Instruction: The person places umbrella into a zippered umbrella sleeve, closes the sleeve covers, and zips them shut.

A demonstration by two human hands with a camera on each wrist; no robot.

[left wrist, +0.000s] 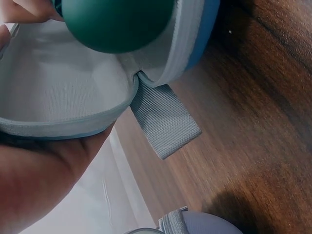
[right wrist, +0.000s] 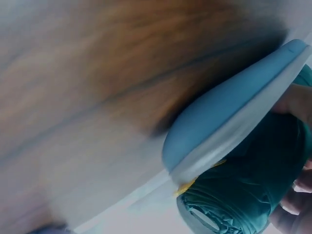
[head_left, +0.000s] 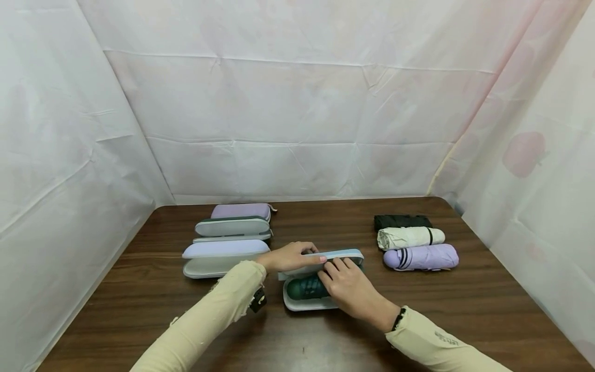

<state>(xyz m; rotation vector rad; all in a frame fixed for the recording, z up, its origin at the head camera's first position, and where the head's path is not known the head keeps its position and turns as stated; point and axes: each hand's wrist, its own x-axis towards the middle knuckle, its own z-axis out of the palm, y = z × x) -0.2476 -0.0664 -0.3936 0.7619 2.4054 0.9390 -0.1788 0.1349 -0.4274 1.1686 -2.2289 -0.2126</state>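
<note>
A blue zip case [head_left: 312, 306] with a pale grey lining lies unfolded near the middle of the table. Along its near half lies a folded dark green umbrella [head_left: 304, 288], its smooth rounded handle [left wrist: 117, 24] toward the left end. My left hand [head_left: 290, 257] holds the raised far half of the case, thumb over the rim and palm behind it. My right hand [head_left: 350, 289] grips the umbrella near its right end, fingers curled over the fabric. In the right wrist view, the gathered green fabric [right wrist: 239, 195] reaches the case's end. A grey strap loop [left wrist: 165, 122] sticks out from the hinge.
On the left stand an open lavender case [head_left: 225, 249], an open grey-lined case [head_left: 232, 227] and a closed purple case [head_left: 239, 211]. To the right lie black [head_left: 402, 221], white [head_left: 409, 237] and lilac [head_left: 423, 257] folded umbrellas. Pale sheets [head_left: 297, 103] enclose the table [head_left: 139, 310].
</note>
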